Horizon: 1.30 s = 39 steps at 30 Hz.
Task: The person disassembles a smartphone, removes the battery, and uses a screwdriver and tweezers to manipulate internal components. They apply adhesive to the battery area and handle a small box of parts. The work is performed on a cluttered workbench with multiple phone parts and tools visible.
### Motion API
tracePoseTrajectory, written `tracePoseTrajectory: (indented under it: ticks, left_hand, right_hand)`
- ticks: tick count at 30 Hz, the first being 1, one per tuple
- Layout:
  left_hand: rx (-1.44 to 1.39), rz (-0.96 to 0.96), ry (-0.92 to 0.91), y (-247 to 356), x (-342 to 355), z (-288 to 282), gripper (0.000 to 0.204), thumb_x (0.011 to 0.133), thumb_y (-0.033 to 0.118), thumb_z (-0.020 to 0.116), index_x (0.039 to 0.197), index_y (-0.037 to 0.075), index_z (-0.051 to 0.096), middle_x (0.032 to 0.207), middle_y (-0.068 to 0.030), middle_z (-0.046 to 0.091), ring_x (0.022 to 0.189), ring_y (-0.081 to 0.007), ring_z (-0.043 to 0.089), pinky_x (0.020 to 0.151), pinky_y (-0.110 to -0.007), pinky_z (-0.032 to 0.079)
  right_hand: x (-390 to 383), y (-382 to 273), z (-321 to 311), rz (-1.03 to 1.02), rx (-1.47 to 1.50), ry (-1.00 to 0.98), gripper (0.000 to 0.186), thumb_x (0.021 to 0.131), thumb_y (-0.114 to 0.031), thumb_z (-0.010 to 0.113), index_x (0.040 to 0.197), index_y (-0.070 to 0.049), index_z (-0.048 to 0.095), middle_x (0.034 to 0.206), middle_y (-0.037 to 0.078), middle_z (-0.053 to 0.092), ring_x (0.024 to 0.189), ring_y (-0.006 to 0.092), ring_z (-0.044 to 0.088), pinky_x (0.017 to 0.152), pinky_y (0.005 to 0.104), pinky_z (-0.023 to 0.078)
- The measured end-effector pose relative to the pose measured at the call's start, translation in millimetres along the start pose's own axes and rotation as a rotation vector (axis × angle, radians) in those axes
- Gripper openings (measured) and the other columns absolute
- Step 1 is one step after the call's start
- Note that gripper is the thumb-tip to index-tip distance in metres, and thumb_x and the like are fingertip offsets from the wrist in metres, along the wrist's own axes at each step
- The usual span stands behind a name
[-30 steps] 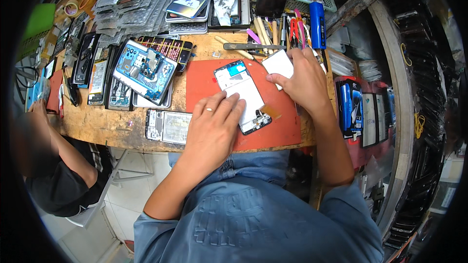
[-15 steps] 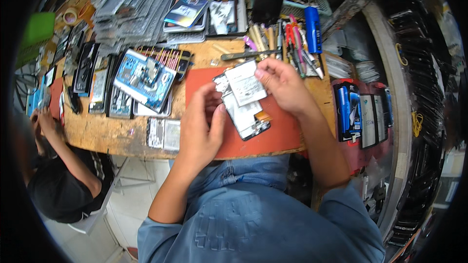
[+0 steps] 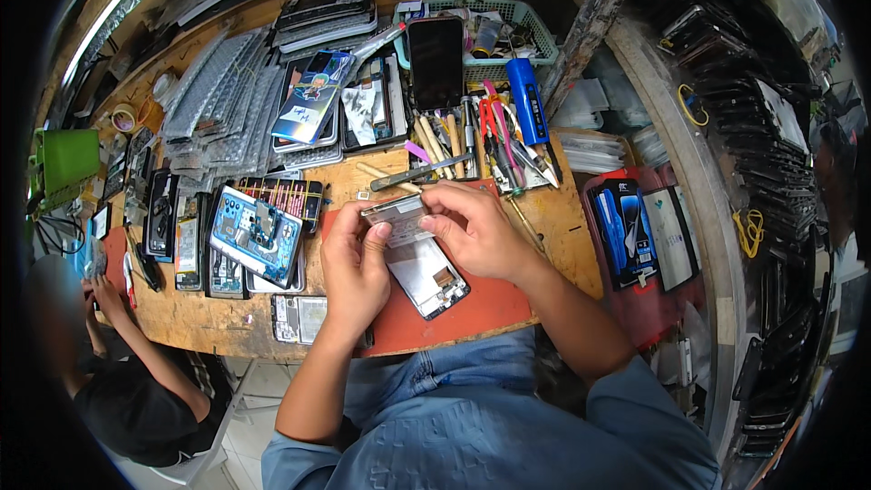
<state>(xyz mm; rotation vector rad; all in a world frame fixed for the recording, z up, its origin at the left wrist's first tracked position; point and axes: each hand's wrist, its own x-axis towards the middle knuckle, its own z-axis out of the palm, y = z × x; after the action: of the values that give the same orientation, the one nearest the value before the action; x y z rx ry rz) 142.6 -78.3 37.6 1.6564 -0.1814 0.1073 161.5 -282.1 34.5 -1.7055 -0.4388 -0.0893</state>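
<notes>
My left hand (image 3: 357, 259) and my right hand (image 3: 474, 234) grip a flat silver battery-like piece (image 3: 399, 220) between fingers and thumbs, tilted so its edge shows. Beneath it lies an opened phone (image 3: 425, 277), with a pale panel and small circuit parts at its lower end, on the red mat (image 3: 490, 304). Another disassembled phone (image 3: 298, 318) lies left of the mat, partly hidden by my left forearm.
A blue phone frame (image 3: 257, 236) tops stacked devices at left. Tools (image 3: 481, 141), bubble-wrap sleeves (image 3: 204, 100) and a basket (image 3: 535, 32) fill the back of the wooden bench (image 3: 200, 318). A co-worker's hands (image 3: 102, 295) work at far left. Dark stacked panels (image 3: 744, 127) line the right.
The flat piece has been lifted from the right and tilted upright. My left hand, earlier resting on the phone, has joined my right hand in gripping it. The view has shifted.
</notes>
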Motion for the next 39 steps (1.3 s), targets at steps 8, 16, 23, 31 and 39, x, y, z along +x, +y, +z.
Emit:
tracePoseTrajectory:
  ticks: [8,16,23,31,39]
  left_hand:
    - [-0.084,-0.031,-0.213,21.2,26.2,-10.5,0.021,0.106,0.003,0.07,0.127,0.0,0.067,0.103,-0.0045,0.073,0.097,-0.0141,0.07,0.09,-0.031,0.057]
    - [0.222,0.42,-0.002,-0.7,30.7,30.2,0.028,0.104,0.013,0.075,0.13,0.005,0.067,0.114,-0.0128,0.067,0.103,-0.0244,0.069,0.096,-0.039,0.054]
    - [0.742,0.321,0.096,38.3,3.9,-24.6,0.02,0.104,0.005,0.07,0.123,0.001,0.074,0.108,-0.0184,0.073,0.101,-0.0357,0.072,0.09,-0.045,0.056]
    - [0.496,0.288,-0.191,21.0,-72.0,3.1,0.04,0.091,-0.012,0.059,0.129,-0.001,0.068,0.108,-0.0187,0.07,0.099,-0.0374,0.068,0.088,-0.047,0.054]
    - [0.095,-0.295,-0.109,2.5,-26.4,-23.3,0.025,0.11,0.01,0.071,0.128,-0.006,0.069,0.102,-0.011,0.078,0.084,-0.0123,0.074,0.073,-0.03,0.061]
  right_hand:
    - [-8.8,2.1,-9.5,-0.087,-0.095,0.081,0.015,0.097,0.006,0.072,0.112,0.004,0.07,0.101,0.011,0.069,0.093,0.021,0.068,0.082,0.0333,0.054]
    - [-15.4,17.9,-18.5,-0.229,-0.246,0.304,0.022,0.095,0.013,0.075,0.116,0.012,0.068,0.113,0.018,0.07,0.102,0.0258,0.069,0.093,0.0361,0.057]
    - [-0.6,8.7,-14.5,0.106,0.053,0.205,0.032,0.103,0.005,0.071,0.134,0.008,0.07,0.098,0.002,0.07,0.083,0.0049,0.06,0.072,0.023,0.051]
    - [-2.0,12.1,-12.7,0.351,0.223,-0.197,0.029,0.103,0.003,0.072,0.131,0.005,0.064,0.094,-0.002,0.067,0.083,0.0023,0.063,0.075,0.0216,0.053]
    - [-5.7,8.1,-13.9,0.387,0.22,-0.375,0.024,0.104,-0.004,0.074,0.126,-0.001,0.064,0.097,-0.001,0.072,0.086,0.0031,0.066,0.078,0.0224,0.052]
